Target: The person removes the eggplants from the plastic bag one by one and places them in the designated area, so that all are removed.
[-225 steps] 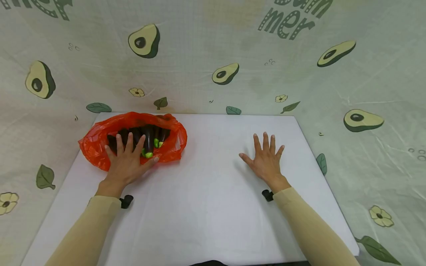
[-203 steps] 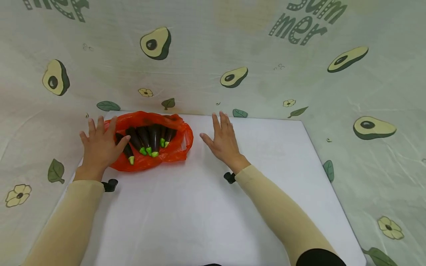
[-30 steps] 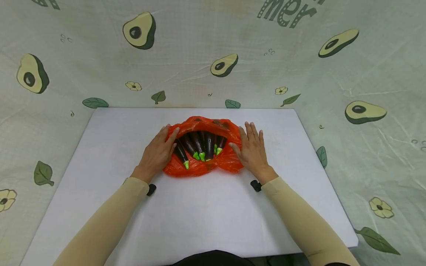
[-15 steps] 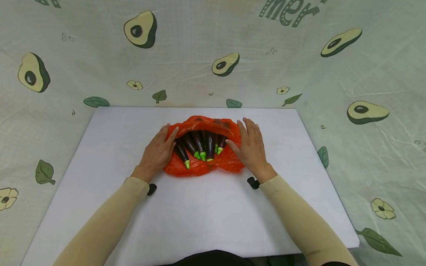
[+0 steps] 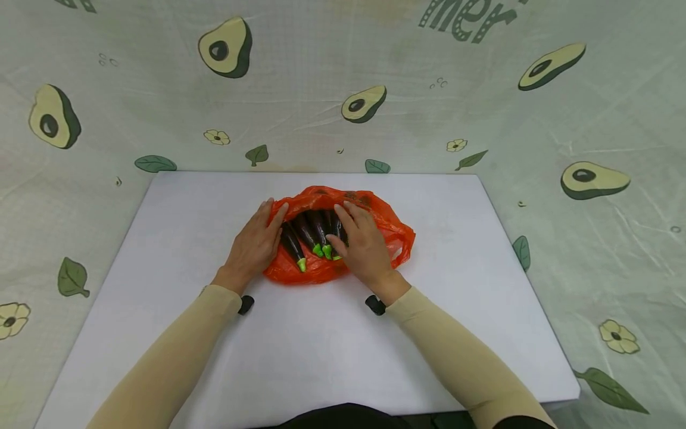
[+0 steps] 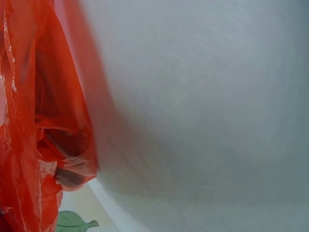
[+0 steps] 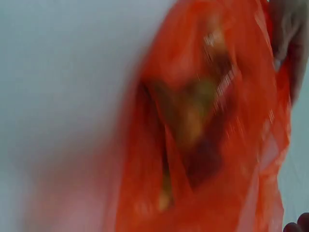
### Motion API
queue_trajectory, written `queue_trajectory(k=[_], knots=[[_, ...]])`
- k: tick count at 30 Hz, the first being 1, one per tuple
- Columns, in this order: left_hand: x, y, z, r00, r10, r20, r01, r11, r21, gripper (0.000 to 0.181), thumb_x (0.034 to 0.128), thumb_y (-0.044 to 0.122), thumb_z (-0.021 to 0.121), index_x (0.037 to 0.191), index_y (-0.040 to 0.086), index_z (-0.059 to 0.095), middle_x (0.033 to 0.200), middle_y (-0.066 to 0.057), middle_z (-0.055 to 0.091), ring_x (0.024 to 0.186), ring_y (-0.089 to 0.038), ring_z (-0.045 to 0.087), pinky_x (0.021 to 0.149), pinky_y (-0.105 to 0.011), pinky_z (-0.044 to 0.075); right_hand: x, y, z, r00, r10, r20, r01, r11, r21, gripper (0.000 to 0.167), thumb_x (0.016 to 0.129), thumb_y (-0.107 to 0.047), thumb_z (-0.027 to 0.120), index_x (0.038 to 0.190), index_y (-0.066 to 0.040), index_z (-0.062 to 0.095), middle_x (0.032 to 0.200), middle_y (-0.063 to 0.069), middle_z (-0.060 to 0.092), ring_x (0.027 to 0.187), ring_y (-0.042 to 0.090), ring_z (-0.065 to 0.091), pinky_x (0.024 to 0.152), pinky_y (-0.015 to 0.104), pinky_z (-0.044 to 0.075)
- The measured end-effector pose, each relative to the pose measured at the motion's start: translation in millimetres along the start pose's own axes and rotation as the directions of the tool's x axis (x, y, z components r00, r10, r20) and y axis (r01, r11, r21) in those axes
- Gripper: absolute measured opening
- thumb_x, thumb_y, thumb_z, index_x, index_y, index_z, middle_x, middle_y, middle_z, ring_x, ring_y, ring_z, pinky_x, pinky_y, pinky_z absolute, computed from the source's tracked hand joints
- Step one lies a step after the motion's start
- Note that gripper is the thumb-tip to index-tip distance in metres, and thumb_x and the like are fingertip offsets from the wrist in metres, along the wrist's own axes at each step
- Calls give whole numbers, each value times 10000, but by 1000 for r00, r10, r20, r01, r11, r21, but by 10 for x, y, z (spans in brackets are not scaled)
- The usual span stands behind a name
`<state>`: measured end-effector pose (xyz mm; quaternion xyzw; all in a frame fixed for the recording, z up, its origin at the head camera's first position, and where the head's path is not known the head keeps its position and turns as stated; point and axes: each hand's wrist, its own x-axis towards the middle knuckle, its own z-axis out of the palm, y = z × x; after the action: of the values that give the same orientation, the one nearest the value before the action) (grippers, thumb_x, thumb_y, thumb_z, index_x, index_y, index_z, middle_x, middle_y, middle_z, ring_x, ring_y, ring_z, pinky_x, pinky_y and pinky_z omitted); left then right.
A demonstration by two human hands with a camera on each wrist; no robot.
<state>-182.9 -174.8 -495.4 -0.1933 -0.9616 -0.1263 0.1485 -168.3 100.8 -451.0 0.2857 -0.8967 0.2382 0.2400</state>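
Observation:
A thin red plastic bag [image 5: 316, 275] lies in the middle of the white table, its mouth facing me. Inside are several small dark eggplants [image 5: 292, 247] with green stem ends. My left hand [image 5: 252, 245] grips the bag's left edge; in the right wrist view its fingers [image 7: 289, 43] are bent at the red plastic. My right hand [image 5: 364, 247] reaches over the right part of the mouth, fingers extended and hiding some eggplants; no eggplant shows in its grasp. The left wrist view has only the bag's side [image 6: 53, 121] beside the tabletop.
Around the bag spreads the white tabletop [image 5: 311, 351]. A pale cloth [image 5: 300, 71] printed with avocados and leaves rises behind the table and along both sides. The bag's right handle loop [image 5: 404, 247] lies loose on the table.
The bag went from the table's left to its middle. Over the last half second my right hand moved left from the bag's right edge to above the eggplants; my left hand stayed put.

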Motion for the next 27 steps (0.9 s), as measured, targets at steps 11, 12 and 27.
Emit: queue_trajectory(k=[11,12,27], knots=[[11,0,-2,1000,-3,8,3,1000,-12,674,1073,149,604,1670,105,294,1682,-255,290,1561,-422,328,1245,-535,333,-99,-2,267,975,132,180,-135,991,7,672,958,-256,804,1503,15,520,1378,209,596,1250,346,598,1088,438,534],[13,0,-2,1000,-4,7,4,1000,-12,675,1072,147,605,1670,104,294,1681,-255,292,1561,-422,329,1245,-535,333,-107,18,275,966,163,202,-168,986,8,695,956,-249,805,1521,13,496,1390,213,578,1263,351,584,1102,445,522],[36,21,-4,997,-46,57,48,999,-24,673,1082,160,578,1678,113,270,1700,-245,266,1573,-420,304,1251,-539,323,-80,127,337,870,358,338,-373,928,-23,1000,893,-346,865,1634,-46,264,1456,217,407,1312,358,432,1129,464,493]])
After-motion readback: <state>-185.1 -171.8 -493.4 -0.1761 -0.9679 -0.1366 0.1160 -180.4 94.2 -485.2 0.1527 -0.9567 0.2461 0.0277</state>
